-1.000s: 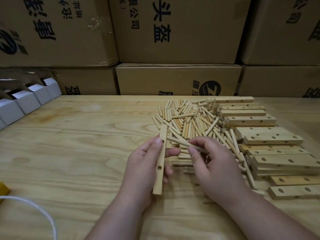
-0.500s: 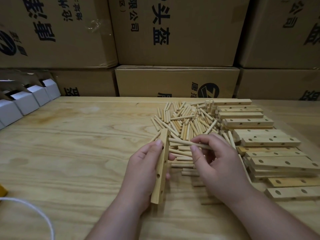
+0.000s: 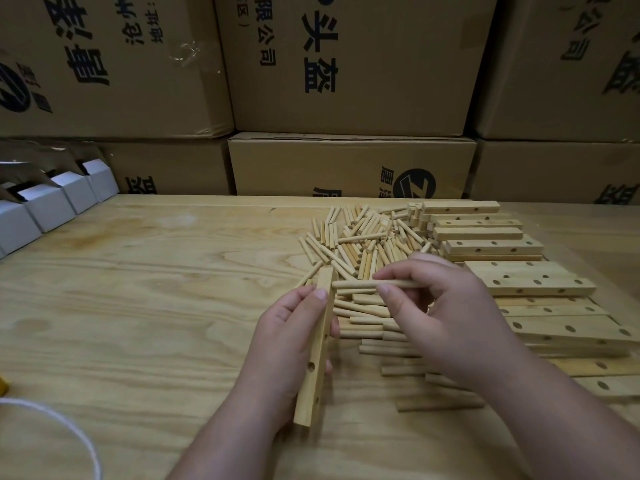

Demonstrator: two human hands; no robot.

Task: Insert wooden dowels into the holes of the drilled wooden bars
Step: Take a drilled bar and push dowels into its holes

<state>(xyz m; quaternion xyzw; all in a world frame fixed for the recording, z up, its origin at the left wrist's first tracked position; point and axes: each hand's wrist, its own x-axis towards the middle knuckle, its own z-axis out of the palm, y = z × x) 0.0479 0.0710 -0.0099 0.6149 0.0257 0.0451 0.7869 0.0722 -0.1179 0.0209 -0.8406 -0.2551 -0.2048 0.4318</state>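
The left hand (image 3: 287, 344) is gripping a drilled wooden bar (image 3: 316, 344), holding it nearly on end above the bench (image 3: 138, 306), its far end tilting away from the person. The thumb is pressing on the bar's near face close to the top, while the other fingers are curling round behind it. Two holes are showing along the bar's lower half, on the side facing right.

The right hand (image 3: 446, 320) is pinching a wooden dowel (image 3: 374, 284) between its thumb and forefinger, the remaining fingers curling loosely beneath. The dowel is lying roughly level, pointing left, and its free tip is touching the right side of the bar close to the top end. Whether the tip is sitting inside a hole there cannot be told.

Just behind and beneath both hands, a loose pile of dowels (image 3: 360, 244) is spreading across the middle of the bench. To its right, a stack of drilled bars (image 3: 530, 285) is lying flat in overlapping rows, running from the far edge of the bench toward the near right corner, their holes facing up.

Along the left edge of the bench, a row of small white boxes (image 3: 48, 202) is standing with flaps open. A white cord (image 3: 69, 431) is looping over the near left corner, and a small yellow object (image 3: 2, 385) is peeking in at the left border. Large cardboard cartons (image 3: 349, 64) printed with black characters are standing stacked behind the bench.
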